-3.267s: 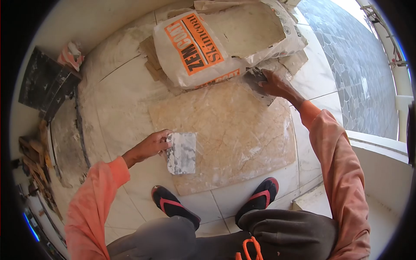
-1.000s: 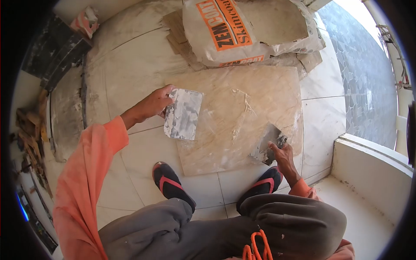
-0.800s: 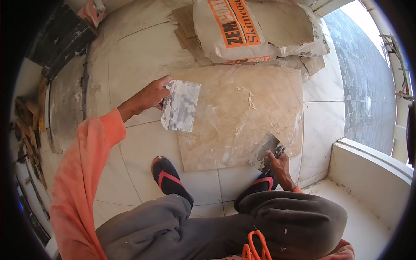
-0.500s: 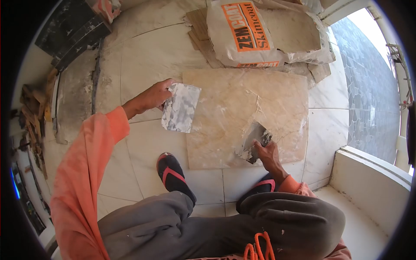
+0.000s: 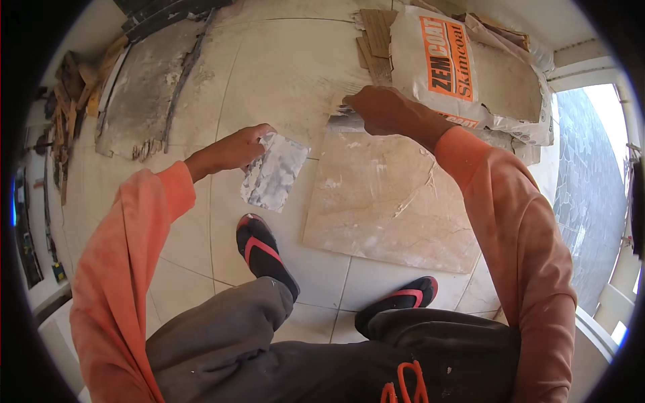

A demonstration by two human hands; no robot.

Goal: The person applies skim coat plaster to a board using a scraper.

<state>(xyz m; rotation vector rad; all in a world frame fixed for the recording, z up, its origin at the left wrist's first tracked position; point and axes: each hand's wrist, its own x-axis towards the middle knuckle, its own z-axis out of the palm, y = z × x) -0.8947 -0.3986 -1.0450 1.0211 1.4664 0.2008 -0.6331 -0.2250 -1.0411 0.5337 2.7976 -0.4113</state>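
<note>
My left hand [image 5: 236, 148] is closed on a flat putty knife [image 5: 275, 173], its wide blade smeared with white and grey filler. That blade hangs over the floor, left of a beige marble-look tile slab [image 5: 376, 201]. At the slab's far left corner, my right hand [image 5: 384, 111] grips a second scraper [image 5: 345, 123]. Its grey blade lies low over the corner, while its handle is mostly hidden by my fingers. White streaks and a thin ridge of filler mark the slab's surface.
An opened Zemcoat Skimcoat bag [image 5: 443, 64] lies behind the slab on cardboard pieces [image 5: 377, 40]. A worn grey board [image 5: 148, 87] and scrap wood [image 5: 74, 94] are at the far left. My sandalled feet [image 5: 262, 248] rest before the slab on the tiled floor.
My right hand has moved with its scraper from the slab's near right part to its far left corner. My left hand still holds its putty knife, and the view has shifted.
</note>
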